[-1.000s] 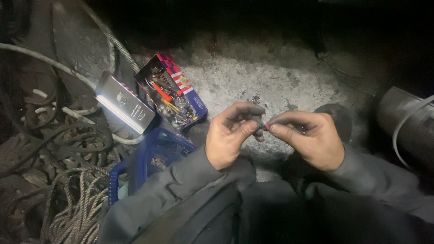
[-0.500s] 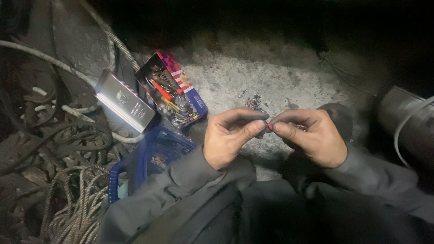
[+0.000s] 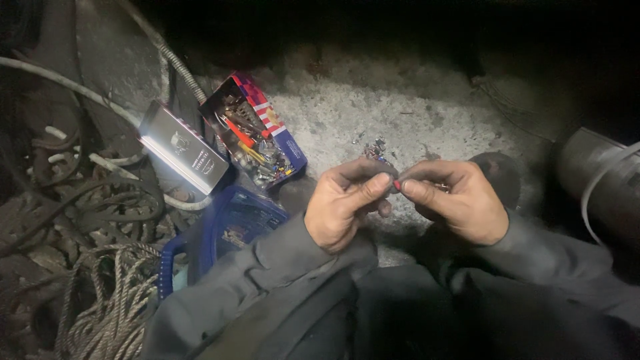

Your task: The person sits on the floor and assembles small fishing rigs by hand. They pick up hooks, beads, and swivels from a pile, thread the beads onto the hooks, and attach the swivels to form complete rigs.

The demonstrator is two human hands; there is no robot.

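Compared with a moment ago our two hands have moved only a little: the left hand (image 3: pixel 343 210) and the right hand (image 3: pixel 457 200) stay pressed fingertip to fingertip, both pinching one small red piece (image 3: pixel 397 185) between them, so the fine work on it seems to continue. Just beyond lies a little heap of metal bits (image 3: pixel 375 151) on the concrete floor (image 3: pixel 427 107). On the left we see an open box of small parts (image 3: pixel 257 143), a lit work lamp (image 3: pixel 181 148), a blue case (image 3: pixel 230 223) and tangled ropes (image 3: pixel 100 307) (nothing blocks the hands, only darkness around).
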